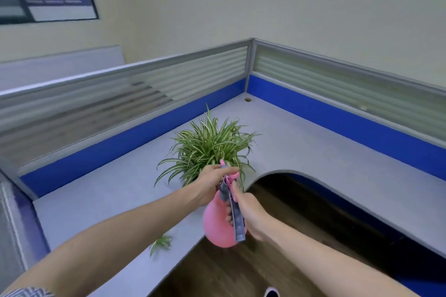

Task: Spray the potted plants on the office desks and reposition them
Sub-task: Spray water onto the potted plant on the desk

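A spider plant (207,149) with striped green and white leaves stands on the grey desk (120,190), close to the curved front edge; its pot is hidden by leaves and my hands. A pink spray bottle (216,224) with a grey handle hangs in front of the plant, over the desk's edge. My right hand (246,214) is wrapped around the grey handle. My left hand (212,183) grips the bottle's pink top, whose nozzle points into the leaves.
A small loose sprig of leaves (160,243) lies on the desk near the front edge. Blue and frosted partitions (337,113) wall the desk's back and right sides. A cable hole (247,99) sits in the far corner. Dark wood floor (253,260) lies below the cutout.
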The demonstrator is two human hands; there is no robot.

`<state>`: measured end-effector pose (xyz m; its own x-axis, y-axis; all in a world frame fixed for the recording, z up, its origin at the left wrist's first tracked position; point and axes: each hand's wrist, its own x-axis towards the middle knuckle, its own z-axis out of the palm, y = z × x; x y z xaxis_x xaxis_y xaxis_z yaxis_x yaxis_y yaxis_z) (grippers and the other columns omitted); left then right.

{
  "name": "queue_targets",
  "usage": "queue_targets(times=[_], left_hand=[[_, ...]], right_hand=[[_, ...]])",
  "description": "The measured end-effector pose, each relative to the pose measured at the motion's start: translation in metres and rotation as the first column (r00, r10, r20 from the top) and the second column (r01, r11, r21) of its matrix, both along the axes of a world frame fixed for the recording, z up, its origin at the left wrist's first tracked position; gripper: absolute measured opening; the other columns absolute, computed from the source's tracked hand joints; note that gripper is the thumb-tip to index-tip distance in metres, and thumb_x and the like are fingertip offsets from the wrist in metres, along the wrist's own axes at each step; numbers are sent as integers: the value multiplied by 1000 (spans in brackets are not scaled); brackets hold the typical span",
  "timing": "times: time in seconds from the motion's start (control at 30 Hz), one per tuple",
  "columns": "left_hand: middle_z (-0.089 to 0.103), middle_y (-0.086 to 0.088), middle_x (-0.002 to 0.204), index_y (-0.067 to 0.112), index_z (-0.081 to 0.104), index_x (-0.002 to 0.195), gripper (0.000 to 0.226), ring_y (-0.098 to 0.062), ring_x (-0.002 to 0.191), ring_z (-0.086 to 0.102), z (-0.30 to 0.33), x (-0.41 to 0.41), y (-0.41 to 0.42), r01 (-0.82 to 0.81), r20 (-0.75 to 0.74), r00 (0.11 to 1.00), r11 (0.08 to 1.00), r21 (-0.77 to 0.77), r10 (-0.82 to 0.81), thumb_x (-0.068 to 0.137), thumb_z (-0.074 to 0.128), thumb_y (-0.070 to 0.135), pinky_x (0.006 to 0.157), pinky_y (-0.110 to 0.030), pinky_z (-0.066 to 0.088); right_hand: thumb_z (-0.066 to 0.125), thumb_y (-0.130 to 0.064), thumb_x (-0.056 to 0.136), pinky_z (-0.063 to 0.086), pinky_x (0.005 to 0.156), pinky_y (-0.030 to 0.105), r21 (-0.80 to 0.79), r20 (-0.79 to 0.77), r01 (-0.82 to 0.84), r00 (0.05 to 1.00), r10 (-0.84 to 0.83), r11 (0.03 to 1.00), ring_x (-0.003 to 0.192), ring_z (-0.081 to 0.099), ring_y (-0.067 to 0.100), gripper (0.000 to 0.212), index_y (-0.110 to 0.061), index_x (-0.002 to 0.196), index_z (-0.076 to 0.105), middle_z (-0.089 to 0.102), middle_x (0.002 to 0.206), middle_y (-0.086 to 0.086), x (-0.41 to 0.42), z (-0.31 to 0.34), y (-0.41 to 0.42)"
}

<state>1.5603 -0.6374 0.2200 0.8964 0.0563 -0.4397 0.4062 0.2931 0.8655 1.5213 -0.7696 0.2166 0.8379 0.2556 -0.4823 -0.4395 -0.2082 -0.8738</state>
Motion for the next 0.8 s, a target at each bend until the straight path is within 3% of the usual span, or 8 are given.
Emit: queue_targets(times=[0.1, 0.13, 0.23, 0.27, 0.43, 0.57, 0.7, 0.8], left_hand=[[73, -16, 97, -4, 69, 115, 62, -26, 89, 71, -11, 34, -13, -117, -7, 993, 993, 13, 117, 65, 89, 26, 86, -36, 59], [74, -17, 100, -3, 68, 117, 67, -28, 92, 71, -11, 41, -17, -141, -16, 990, 990, 20, 142, 62, 90, 28, 89, -38, 58], [72, -12, 89, -5, 65, 119, 46, -22, 76, 68, -9, 59, -25, -202, -50, 978, 979, 14, 202, 82, 80, 18, 60, -24, 54], [71, -11, 88, -6, 64, 120, 43, -20, 76, 68, -9, 65, -27, -219, -60, 974, 976, 14, 220, 85, 77, 16, 58, -22, 52], [69, -21, 102, -2, 64, 113, 33, -28, 92, 66, -16, 87, -34, -300, -100, 950, 953, -28, 296, 86, 76, 12, 80, -33, 56], [67, -19, 91, -1, 67, 103, 23, -28, 88, 61, -24, 94, -34, -300, -134, 947, 953, -44, 292, 85, 76, 10, 86, -37, 50], [66, -9, 69, -4, 67, 105, 47, -20, 68, 60, -27, 96, -30, -285, -146, 950, 958, -38, 277, 68, 84, 20, 73, -32, 50], [67, -8, 69, -5, 67, 109, 48, -19, 67, 61, -28, 98, -26, -263, -126, 958, 964, -29, 257, 71, 82, 20, 69, -30, 51]], right_hand=[[40, -61, 101, 49, 53, 26, 11, -13, -130, 991, 130, 991, 50, 57, 15, 62, -8, 93, 69, 58, 55, 2, 51, -9, -18], [39, -61, 102, 50, 54, 26, 0, -16, -167, 986, 167, 986, 50, 57, 15, 60, -9, 94, 69, 59, 55, 0, 64, -10, -23], [41, -65, 99, 53, 62, 29, -23, -41, -245, 969, 244, 969, 55, 63, 12, 56, -20, 100, 74, 68, 61, -5, 95, -15, -31], [42, -65, 99, 53, 61, 29, -5, -52, -255, 966, 254, 967, 54, 63, 12, 54, -21, 100, 74, 68, 62, -5, 104, -17, -33], [42, -63, 100, 50, 53, 23, 16, -120, -318, 941, 318, 948, 49, 60, 9, 60, -13, 110, 72, 63, 52, -9, 135, -24, -41], [39, -61, 102, 47, 50, 23, 64, -162, -322, 931, 328, 945, 46, 55, 11, 60, -10, 109, 70, 59, 51, -6, 142, -29, -41], [40, -62, 101, 48, 52, 25, 70, -182, -333, 922, 341, 940, 51, 56, 13, 60, -10, 102, 70, 58, 53, -4, 143, -31, -39], [40, -63, 100, 50, 52, 25, 63, -182, -327, 925, 333, 943, 52, 57, 14, 64, -7, 104, 70, 59, 53, -3, 144, -31, -37]])
